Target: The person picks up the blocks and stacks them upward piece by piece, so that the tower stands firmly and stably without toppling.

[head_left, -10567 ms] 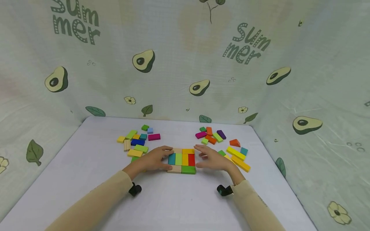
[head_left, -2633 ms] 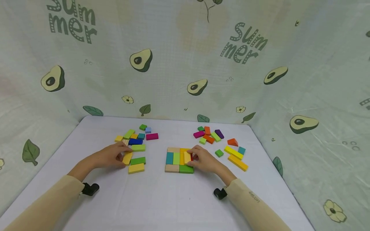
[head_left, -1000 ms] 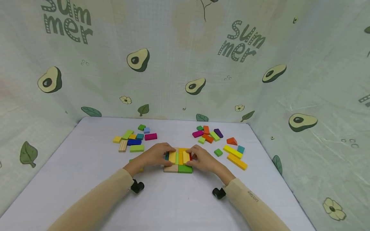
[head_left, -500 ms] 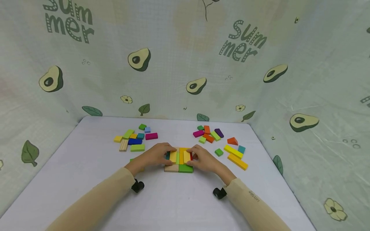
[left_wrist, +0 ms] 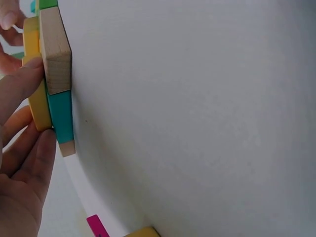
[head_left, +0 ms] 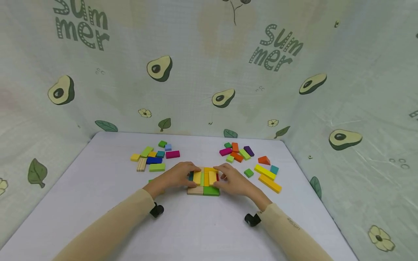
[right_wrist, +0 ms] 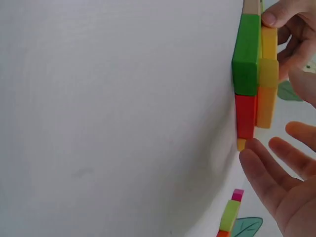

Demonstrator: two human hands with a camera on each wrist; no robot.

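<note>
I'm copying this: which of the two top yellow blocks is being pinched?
The left yellow block: the left hand pinches it between thumb and fingers. The right yellow block isn't gripped; the right hand is open beside it.

Eight pieces in the rectangular panel of flat coloured blocks point(head_left: 211, 192): two plain wood blocks point(head_left: 195, 191), two yellow blocks point(head_left: 206, 179), plus one teal point(head_left: 191, 177), one lime point(head_left: 202, 178), one red point(head_left: 217, 177), one green. Two pale yellow flat blocks point(head_left: 197, 178) sit on top of it.

Left of the panel I get at least eleven loose chunky blocks point(head_left: 154, 160), part of that pile's covered: two yellow, two lime, two green, one each blue, light blue, teal, magenta, plain wood.

Right of the panel, twelve: two long yellow bars point(head_left: 270, 183), one orange wedge point(head_left: 263, 160), and small blocks point(head_left: 236, 156): two orange, two lime, two green, one each magenta, purple, teal.

Beyond the panel: five big avocado prints point(head_left: 223, 98), two readable grey "summer" prints point(head_left: 275, 49).
</note>
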